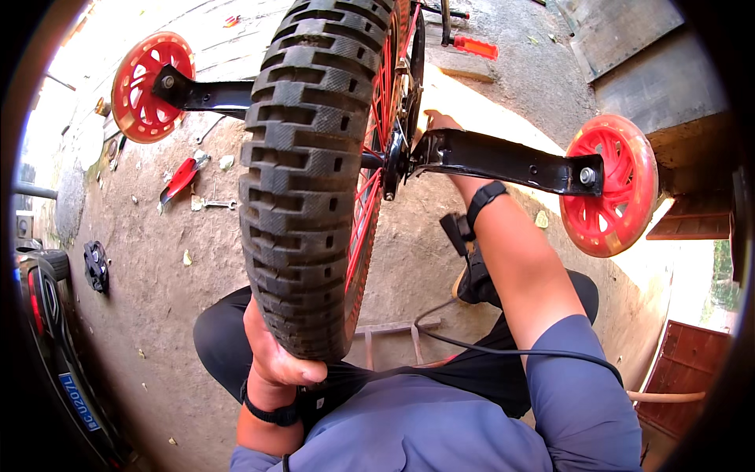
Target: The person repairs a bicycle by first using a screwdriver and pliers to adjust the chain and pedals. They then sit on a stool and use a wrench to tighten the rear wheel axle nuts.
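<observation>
A child's bicycle stands with its knobbly black rear tyre [307,157] close in front of me. My left hand [271,346] is closed round the near, lower end of the tyre, thumb across the tread. My right hand [444,122] reaches past the right black training-wheel bracket [503,161], near the wheel hub and chain; its fingers are mostly hidden. Red spokes [366,208] show on the tyre's right side. Red training wheels stick out on both sides: the left training wheel [153,86] and the right training wheel [609,185].
Red-handled pliers [182,179] and a wrench [220,204] lie on the dirt ground to the left. A crumpled black item [96,267] is nearby. A parked vehicle [59,346] fills the lower left edge. A red pedal [476,48] juts out at the far side.
</observation>
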Demonstrator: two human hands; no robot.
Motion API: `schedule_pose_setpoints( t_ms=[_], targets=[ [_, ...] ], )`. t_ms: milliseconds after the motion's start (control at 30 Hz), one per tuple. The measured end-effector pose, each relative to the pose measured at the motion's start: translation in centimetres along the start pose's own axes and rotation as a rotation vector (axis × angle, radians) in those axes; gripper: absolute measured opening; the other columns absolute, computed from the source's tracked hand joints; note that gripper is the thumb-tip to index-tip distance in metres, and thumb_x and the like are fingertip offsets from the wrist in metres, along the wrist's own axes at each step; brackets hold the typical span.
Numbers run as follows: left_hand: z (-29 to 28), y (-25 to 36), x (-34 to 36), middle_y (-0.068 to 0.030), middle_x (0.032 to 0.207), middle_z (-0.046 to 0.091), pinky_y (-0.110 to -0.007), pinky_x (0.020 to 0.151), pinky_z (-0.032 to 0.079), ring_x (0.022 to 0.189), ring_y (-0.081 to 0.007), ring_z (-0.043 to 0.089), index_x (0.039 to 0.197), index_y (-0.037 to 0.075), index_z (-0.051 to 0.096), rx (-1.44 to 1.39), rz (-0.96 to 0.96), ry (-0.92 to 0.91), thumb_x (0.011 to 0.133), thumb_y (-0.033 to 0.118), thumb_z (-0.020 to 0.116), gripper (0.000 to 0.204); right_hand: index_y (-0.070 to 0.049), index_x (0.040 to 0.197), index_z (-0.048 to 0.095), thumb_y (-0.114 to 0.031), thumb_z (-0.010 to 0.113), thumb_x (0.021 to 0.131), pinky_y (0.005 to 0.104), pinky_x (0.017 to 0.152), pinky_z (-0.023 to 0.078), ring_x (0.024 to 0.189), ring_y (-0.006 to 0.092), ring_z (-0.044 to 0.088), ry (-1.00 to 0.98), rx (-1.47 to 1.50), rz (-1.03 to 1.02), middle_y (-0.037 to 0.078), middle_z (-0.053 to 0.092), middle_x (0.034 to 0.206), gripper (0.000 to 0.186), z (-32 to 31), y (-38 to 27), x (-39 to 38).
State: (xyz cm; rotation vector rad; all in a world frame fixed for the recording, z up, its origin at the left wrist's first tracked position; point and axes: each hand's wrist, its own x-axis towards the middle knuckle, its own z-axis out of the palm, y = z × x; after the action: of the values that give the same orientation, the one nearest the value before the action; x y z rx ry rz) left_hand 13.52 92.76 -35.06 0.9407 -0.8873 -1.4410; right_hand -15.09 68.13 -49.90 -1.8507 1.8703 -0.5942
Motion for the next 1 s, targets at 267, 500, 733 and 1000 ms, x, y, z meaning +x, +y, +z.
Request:
schedule_pose_setpoints(
  t_ms=[267,500,733,1000],
  targets=[
    [-1.1,0.0,-0.8,-0.0180,0.133,0.059,-0.040,0.104,0.043,0.119,-0.0265,0.059,0.137,-0.012,0.043,-0.018,-0.081,-0.008,0.052,0.043,0.099,0.116,-0.004,0.134,0.047,-0.004,0.046,0.098,0.0299,0.063,0.056,0.080,0.0196,0.070,-0.245,0.806,0.068,0.012,0.065,0.101,0.035,-7.1,-4.4,1.1],
    [-0.6,0.0,-0.3,-0.0167,0.138,0.055,-0.040,0.108,0.040,0.125,-0.0257,0.054,0.141,-0.010,0.039,0.050,-0.039,0.008,0.056,0.050,0.095,0.119,-0.001,0.133,0.042,-0.015,0.050,0.094,0.0472,0.092,0.054,0.100,0.0309,0.068,-0.368,1.433,-0.033,0.012,0.066,0.097,0.043,-10.8,-3.4,-2.3],
    [-0.5,-0.1,0.2,-0.0159,0.140,0.053,-0.039,0.108,0.039,0.126,-0.0250,0.053,0.143,-0.008,0.036,0.055,0.027,-0.018,0.059,0.052,0.093,0.118,-0.002,0.129,0.043,-0.016,0.050,0.100,0.0427,0.098,0.052,0.107,0.0273,0.066,-0.351,1.112,-0.146,0.011,0.065,0.102,0.033,-13.5,-6.7,-5.4],
    [0.8,0.1,0.7,-0.0132,0.135,0.056,-0.037,0.104,0.042,0.120,-0.0218,0.055,0.142,-0.007,0.039,0.105,0.115,0.028,0.060,0.059,0.089,0.117,-0.008,0.122,0.049,-0.021,0.053,0.101,0.0358,0.093,0.052,0.106,0.0186,0.064,-0.278,1.028,-0.081,0.010,0.067,0.109,0.024,-13.9,-5.9,-8.6]
  ],
)
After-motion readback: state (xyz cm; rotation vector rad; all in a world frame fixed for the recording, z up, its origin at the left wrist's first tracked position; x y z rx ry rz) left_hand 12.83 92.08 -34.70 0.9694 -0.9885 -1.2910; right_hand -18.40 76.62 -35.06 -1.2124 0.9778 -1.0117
